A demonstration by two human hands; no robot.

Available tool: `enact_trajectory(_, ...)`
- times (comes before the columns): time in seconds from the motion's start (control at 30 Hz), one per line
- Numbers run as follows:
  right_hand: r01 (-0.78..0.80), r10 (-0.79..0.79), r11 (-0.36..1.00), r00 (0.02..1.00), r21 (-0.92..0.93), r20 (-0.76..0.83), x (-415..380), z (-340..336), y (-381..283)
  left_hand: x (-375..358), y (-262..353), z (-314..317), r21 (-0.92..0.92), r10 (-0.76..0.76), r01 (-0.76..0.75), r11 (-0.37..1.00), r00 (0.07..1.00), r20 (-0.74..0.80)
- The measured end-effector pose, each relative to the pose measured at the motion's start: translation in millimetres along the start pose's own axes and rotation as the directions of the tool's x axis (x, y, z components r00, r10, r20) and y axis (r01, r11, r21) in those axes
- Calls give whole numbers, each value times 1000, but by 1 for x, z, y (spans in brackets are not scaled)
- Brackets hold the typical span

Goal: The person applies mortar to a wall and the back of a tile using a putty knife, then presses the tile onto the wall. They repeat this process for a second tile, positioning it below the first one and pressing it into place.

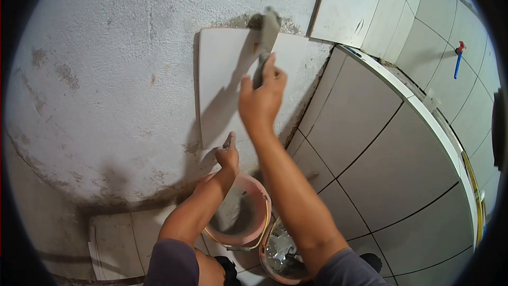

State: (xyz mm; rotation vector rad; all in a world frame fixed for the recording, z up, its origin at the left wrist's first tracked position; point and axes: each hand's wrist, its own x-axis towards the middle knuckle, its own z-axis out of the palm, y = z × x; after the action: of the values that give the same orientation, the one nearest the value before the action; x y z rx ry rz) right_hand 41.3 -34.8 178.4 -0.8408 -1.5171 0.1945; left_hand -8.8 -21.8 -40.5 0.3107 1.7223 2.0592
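My right hand [263, 98] is wrapped round the handle of a trowel [271, 29], whose mortar-smeared blade points up over the top edge of a white tile [225, 74]. The tile stands upright against the rough wall, with grey mortar showing above its top edge. At the tile's lower edge is my left hand [227, 156], its thumb pointing up over the tile's face and its other fingers mostly hidden. Below my left hand sits an orange bucket [267, 193] with grey mortar [233, 212] inside.
A second bucket [263, 251] holding water stands beside the first, partly behind my right arm. On the right, a tiled partition [381, 143] with a curved white top edge rises close to my arm. A tap [459, 55] with a blue spout juts from the tiled wall beyond.
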Motion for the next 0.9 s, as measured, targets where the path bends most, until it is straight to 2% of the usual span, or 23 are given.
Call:
enact_trajectory(0.03,-20,20,1000,1000,-2,12,-6,9,-1,3,-2,1,-2,9,-9,1000,1000,2)
enact_trajectory(0.1,-42,42,999,999,-1,25,-11,16,5,10,-11,1,141,34,-28,990,999,-41)
enact_trajectory(0.13,0,0,1000,999,-7,47,-9,12,12,0,14,-4,150,-128,125,981,992,7)
enact_trajectory(0.17,42,-41,999,996,-15,74,-7,8,21,1,11,-2,145,-131,129,981,991,3)
enact_trajectory(0.23,45,-34,997,986,-69,163,0,-14,24,0,4,-2,-82,144,-142,987,989,18)
enact_trajectory(0.27,73,-48,991,977,-113,208,3,-27,24,2,6,-5,23,38,-39,999,998,45)
enact_trajectory(0.3,100,-59,983,966,-155,253,7,-40,24,1,5,-5,26,27,-28,999,999,43)
enact_trajectory(0.37,236,-156,943,936,-234,316,19,-63,25,3,4,-5,-6,35,-35,999,998,54)
enact_trajectory(0.4,239,-122,927,920,-288,372,28,-79,14,4,1,-4,-1,33,-33,999,998,52)
enact_trajectory(0.5,286,-111,910,867,-301,487,55,-117,1,8,-4,0,-66,71,-72,995,997,-13)
enact_trajectory(0.53,289,-100,911,847,-294,523,64,-128,1,8,-4,0,-9,89,-89,996,996,1)
enact_trajectory(0.57,240,-63,938,828,-250,557,71,-138,2,8,-5,-2,51,100,-100,994,995,15)
enact_trajectory(0.63,147,36,961,772,-233,634,83,-155,4,1,14,-8,249,-17,-3,968,997,78)
enact_trajectory(0.67,-1,163,970,744,-243,648,84,-162,6,5,6,-6,316,8,-11,949,1000,11)
enact_trajectory(0.7,-55,178,978,732,-204,658,83,-167,10,11,-3,-2,381,38,-16,924,998,-51)
enact_trajectory(0.77,-232,218,970,689,-74,691,74,-177,22,5,15,-8,396,-145,135,908,989,-6)
enact_trajectory(0.8,-243,228,967,677,-79,700,67,-180,29,10,4,-5,406,-156,149,902,988,-15)
enact_trajectory(0.87,-478,348,875,523,-71,778,41,-190,43,21,-20,0,163,-62,59,985,998,12)
enact_trajectory(0.9,-533,401,836,431,-131,809,23,-189,55,21,-20,-1,162,-61,59,985,998,7)
